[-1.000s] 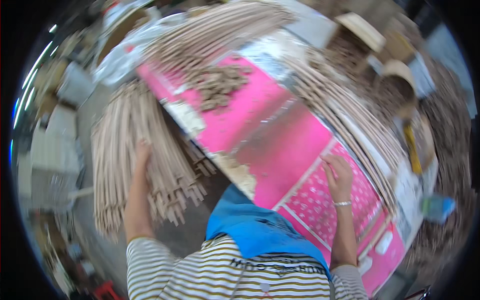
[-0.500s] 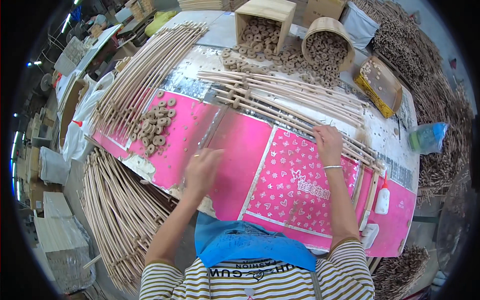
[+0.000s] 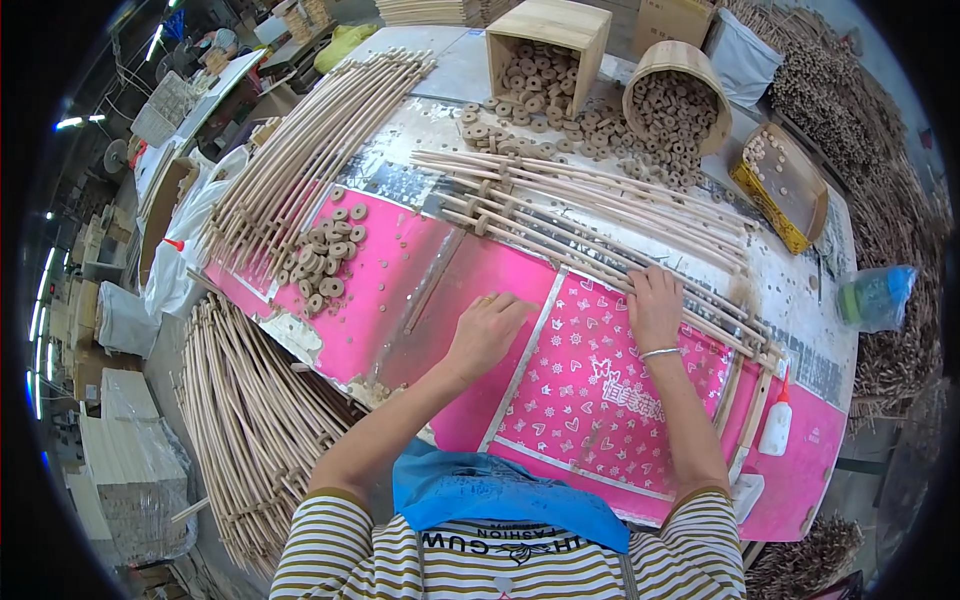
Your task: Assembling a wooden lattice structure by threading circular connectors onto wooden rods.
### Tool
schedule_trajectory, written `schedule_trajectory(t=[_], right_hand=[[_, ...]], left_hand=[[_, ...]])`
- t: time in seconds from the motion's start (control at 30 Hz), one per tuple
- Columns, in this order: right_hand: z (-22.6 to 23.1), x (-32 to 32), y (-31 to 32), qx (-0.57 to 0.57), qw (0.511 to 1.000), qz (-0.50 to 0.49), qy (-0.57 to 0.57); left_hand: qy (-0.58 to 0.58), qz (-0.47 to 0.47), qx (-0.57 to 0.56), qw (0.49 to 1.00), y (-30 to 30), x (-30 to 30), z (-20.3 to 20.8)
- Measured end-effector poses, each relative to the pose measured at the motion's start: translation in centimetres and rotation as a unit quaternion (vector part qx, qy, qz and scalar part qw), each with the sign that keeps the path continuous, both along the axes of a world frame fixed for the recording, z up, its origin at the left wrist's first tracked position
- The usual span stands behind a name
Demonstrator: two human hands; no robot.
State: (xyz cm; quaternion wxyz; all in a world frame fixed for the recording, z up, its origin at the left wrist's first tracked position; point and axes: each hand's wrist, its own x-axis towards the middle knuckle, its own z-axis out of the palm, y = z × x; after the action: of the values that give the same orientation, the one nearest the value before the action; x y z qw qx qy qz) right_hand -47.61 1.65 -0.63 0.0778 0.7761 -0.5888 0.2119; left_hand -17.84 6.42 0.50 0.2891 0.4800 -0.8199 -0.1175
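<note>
Take pink sheet (image 3: 490, 385) as landmark. Find wooden rods (image 3: 560, 248) along its far edge; judge light, stiff, liable to roll; grip best at mid-length. Note right hand (image 3: 656, 312) atop these at same edge, with fingers curled over and tips hidden; cannot confirm closure. Note left hand (image 3: 488, 335) over sheet's middle, half curled; cannot tell if holding anything.

Pale tan rods (image 3: 320, 150), brown rings (image 3: 680, 115), pink sheet (image 3: 560, 400) with white hearts, blue apron (image 3: 500, 495), brown-and-white striped shirt (image 3: 325, 540)

bright tabletop (image 3: 460, 65), glowing tubes (image 3: 154, 42) at upper left, bent edges, blackened corners
</note>
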Motion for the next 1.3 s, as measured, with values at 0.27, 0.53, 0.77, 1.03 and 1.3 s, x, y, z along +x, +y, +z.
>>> schedule_trajectory(t=[0.27, 0.53, 0.77, 1.03, 1.3], right_hand=[[0.6, 0.1, 1.5, -0.049, 0.991, 0.094, -0.077], [9.6, 5.6, 6.2, -0.026, 0.981, 0.182, -0.06], [17.7, 12.0, 7.5, -0.133, 0.938, 0.318, -0.021], [17.9, 16.5, 9.0, -0.156, 0.904, 0.383, -0.107], [14.0, 17.5, 9.3, -0.06, 0.904, 0.405, -0.12]], left_hand=[[-0.044, -0.002, -0.064, 0.997, 0.0, -0.8, 1.8], [-0.171, 0.017, -0.138, 0.975, 2.5, 0.1, 7.4], [-0.121, 0.109, -0.142, 0.976, 9.0, 6.5, 12.3], [0.297, 0.417, 0.038, 0.858, 22.5, 24.6, 17.2], [0.511, 0.549, 0.105, 0.653, 27.9, 39.3, 9.3]])
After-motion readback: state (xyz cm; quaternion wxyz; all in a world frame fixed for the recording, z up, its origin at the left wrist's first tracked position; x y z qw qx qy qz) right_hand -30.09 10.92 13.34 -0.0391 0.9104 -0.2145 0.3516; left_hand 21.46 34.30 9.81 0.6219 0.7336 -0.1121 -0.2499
